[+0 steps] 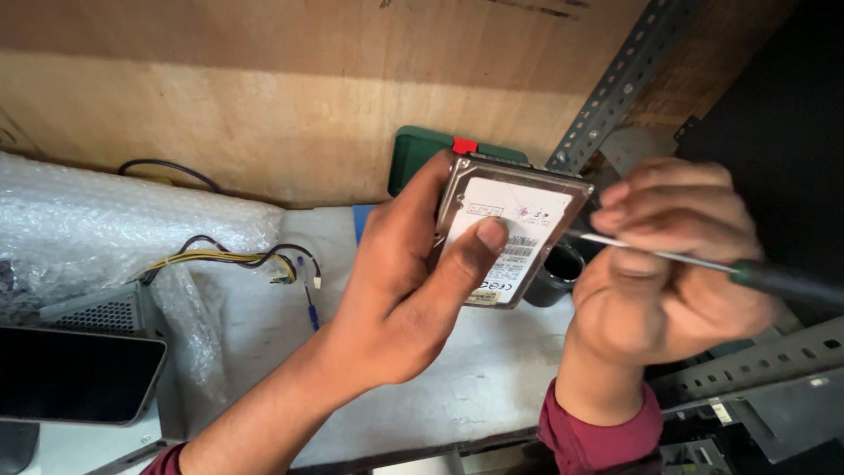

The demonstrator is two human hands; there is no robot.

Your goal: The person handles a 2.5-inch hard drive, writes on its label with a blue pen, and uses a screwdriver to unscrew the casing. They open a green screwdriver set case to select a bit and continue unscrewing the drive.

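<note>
The table (492,387) is pale and runs under both hands, with a wood wall (264,114) behind it. A big sheet of bubble wrap (114,215) lies on the left of the table. Yellow and black wires (229,257) poke out from under it. A dark screen (75,374) sits at the bottom left corner. A green box (413,154) with a red tab stands against the wall, behind the hands. A grey metal bar (615,88) with holes slants up on the right.

The left hand (396,290) holds a drive (510,233) up in the air, above the table. The drive is a flat metal box with a white label facing the camera. The grip is pinching the drive: the thumb presses on the label and the fingers wrap behind the left edge. The drive's long side runs up and down, tipped a little to the right.

The right hand (668,264) is just to the right of the drive. Its grip is pressed together around a screwdriver (703,264) with a dark handle. The thin metal shaft lies almost flat and points left. Its tip comes up to the drive's right edge, about halfway down. I cannot tell if the tip touches it. A small dark cup (556,277) sits on the table just below the tip.
</note>
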